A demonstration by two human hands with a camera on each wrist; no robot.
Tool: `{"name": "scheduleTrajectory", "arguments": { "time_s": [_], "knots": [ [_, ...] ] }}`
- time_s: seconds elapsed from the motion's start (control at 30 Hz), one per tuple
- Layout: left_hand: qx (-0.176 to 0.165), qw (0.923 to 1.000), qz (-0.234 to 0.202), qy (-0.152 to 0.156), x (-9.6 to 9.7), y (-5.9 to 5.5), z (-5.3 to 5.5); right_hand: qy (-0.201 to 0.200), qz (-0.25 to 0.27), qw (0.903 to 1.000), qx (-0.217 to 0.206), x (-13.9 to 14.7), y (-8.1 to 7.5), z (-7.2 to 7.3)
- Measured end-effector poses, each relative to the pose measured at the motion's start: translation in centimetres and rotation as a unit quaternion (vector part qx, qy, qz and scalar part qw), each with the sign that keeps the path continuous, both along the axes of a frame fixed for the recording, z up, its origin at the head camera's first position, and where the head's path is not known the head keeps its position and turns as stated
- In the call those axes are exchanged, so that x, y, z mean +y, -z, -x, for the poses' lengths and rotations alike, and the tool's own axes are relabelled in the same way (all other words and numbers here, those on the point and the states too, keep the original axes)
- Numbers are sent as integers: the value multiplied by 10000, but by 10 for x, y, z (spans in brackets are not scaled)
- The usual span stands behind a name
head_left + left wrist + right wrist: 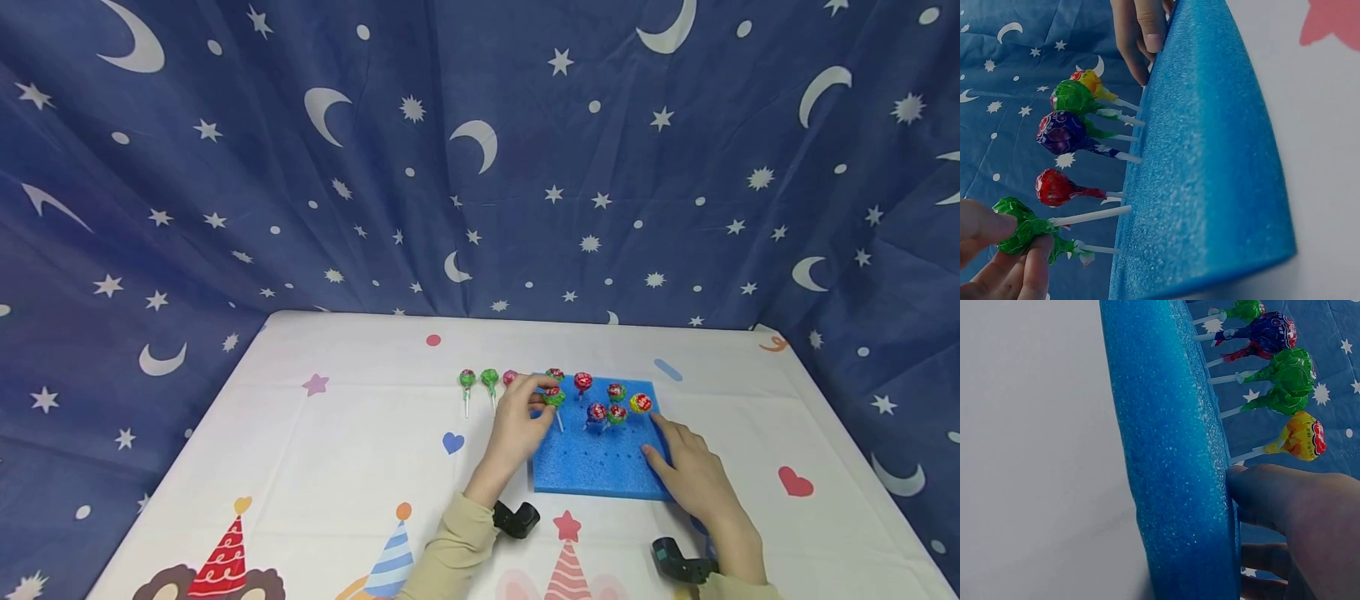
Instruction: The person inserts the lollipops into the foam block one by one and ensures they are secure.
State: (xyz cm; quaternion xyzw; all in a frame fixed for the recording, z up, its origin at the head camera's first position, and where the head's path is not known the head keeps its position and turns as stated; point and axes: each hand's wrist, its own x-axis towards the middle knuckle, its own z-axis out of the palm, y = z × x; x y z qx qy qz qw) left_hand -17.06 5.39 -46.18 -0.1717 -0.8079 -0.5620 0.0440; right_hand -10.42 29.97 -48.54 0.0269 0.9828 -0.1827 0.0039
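My left hand [517, 425] pinches a green lollipop [1019, 228] by its wrapped head, above the left part of a blue foam board [585, 467]. Its white stick points down to the board; whether the tip touches, I cannot tell. Standing in the board are a red lollipop [582, 382], a purple one [1062, 132], a yellow one [1302, 436] and several green ones, sticks down. At the board's right edge rests my right hand [697, 475], its thumb [1244, 481] against the top face beside the yellow lollipop and its fingers extended.
Left of the board, two green lollipops [467, 378] lie on the white patterned table cover [360, 467]. A pink lollipop [510, 377] beside them is partly hidden by my left hand. A blue curtain [525, 167] hangs behind the table. Black devices [516, 521] are at both wrists.
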Motion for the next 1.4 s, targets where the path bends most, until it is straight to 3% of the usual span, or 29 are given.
{"name": "scheduleTrajectory", "arguments": {
  "time_s": [0.23, 0.83, 1.4],
  "knots": [
    [301, 9993, 230, 1, 2, 4, -1, -25, 12, 10000, 24, 0, 0, 0],
    [557, 9983, 147, 134, 7, 6, 0, -19, 6, 10000, 50, 0, 0, 0],
    [520, 9983, 168, 188, 10, 7, 0, 17, -11, 10000, 8, -1, 0, 0]
  ]
}}
